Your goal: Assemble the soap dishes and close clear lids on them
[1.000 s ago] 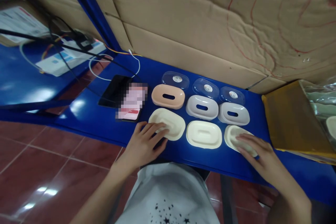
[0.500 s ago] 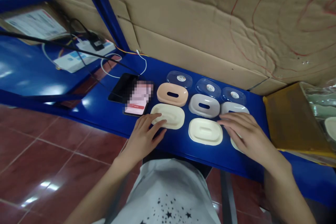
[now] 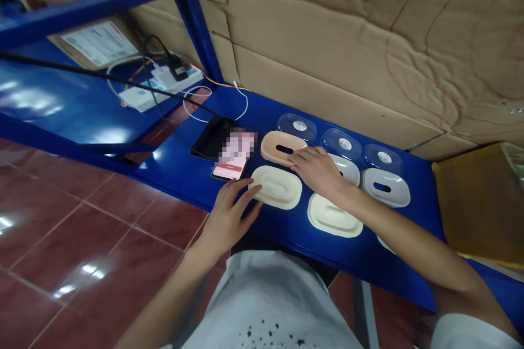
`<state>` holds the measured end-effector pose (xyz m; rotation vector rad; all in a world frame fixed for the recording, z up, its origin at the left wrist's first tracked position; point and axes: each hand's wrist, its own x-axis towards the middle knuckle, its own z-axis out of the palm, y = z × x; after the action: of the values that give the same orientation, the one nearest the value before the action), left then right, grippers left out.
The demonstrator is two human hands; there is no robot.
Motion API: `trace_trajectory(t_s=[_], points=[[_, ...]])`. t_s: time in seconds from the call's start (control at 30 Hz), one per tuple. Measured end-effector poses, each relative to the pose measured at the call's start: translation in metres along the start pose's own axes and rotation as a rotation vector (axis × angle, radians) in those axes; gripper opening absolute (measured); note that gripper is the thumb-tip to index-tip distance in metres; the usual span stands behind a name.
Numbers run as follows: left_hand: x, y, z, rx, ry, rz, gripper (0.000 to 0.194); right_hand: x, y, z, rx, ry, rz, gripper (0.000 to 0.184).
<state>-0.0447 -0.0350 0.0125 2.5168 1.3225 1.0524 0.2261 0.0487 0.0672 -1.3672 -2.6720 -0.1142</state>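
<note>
Peach slotted tray (image 3: 271,148) sits at the left end of the middle row on the blue table (image 3: 282,230), clear plastic cover (image 3: 309,130) just beyond it. Right hand (image 3: 319,173) is stretched across with fingers loosely bent at its right near edge, can't tell if there's a grip. Left hand (image 3: 230,217) is half open, fingertips at the cream oval tray's (image 3: 283,192) left edge

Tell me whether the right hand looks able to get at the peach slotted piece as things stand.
Probably yes: the right hand is at the right end of the peach slotted piece, whose top lies uncovered apart from the fingertips there.
</note>
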Motion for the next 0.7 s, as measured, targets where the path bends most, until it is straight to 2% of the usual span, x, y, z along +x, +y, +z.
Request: trace_trajectory(t_s=[0.17,0.33,0.5,0.7], points=[[0.003,0.005,0.004,-0.037,0.017,0.010,0.044,-0.011,-0.001,-0.018,0.274,0.156,0.082,0.024],[0.000,0.009,0.010,-0.104,0.035,-0.043,0.045,-0.042,-0.027,-0.031,0.451,0.255,0.051,0.022],[-0.001,0.010,0.015,-0.134,0.185,-0.139,0.061,-0.063,-0.043,-0.023,0.500,0.233,0.031,0.022],[-0.001,0.007,0.016,-0.194,0.158,-0.196,0.067,-0.066,-0.050,-0.018,0.412,0.147,-0.010,0.022]])
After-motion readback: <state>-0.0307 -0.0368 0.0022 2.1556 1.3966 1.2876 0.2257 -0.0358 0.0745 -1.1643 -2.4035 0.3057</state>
